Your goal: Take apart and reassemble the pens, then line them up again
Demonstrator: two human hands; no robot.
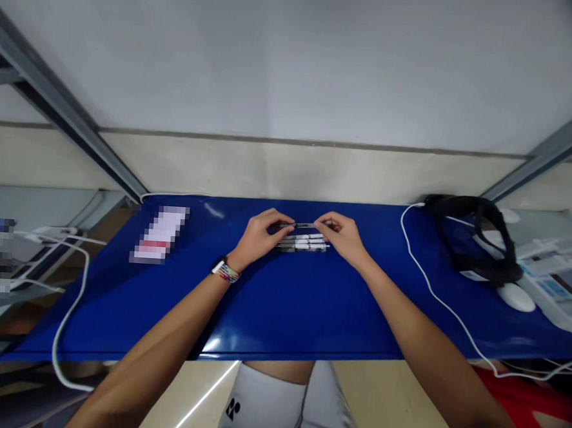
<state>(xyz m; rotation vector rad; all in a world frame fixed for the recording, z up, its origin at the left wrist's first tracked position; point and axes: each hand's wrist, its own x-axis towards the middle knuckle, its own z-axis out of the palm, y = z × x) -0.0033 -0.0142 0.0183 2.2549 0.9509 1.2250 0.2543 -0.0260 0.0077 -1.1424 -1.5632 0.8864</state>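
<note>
2 bare hands are working above a glossy blue tabletop (304, 312). The left hand (264, 231) is pinching the left end of 1 slim pen (306, 225) between thumb and fingers; the right hand (341, 234) is pinching its right end, so both grips are closing on the same pen, which is stretching left to right between them. Whether it is touching the tabletop is hard to tell. Just beside it, nearer the person, a group of white-and-dark pens (309, 242) is lying in close rows. A multicoloured bracelet (228, 273) is circling the left wrist. A pixelated pink-and-white rectangle (160, 235) is lying farther left; a black headset strap (505, 250) is resting well to the right.
</note>
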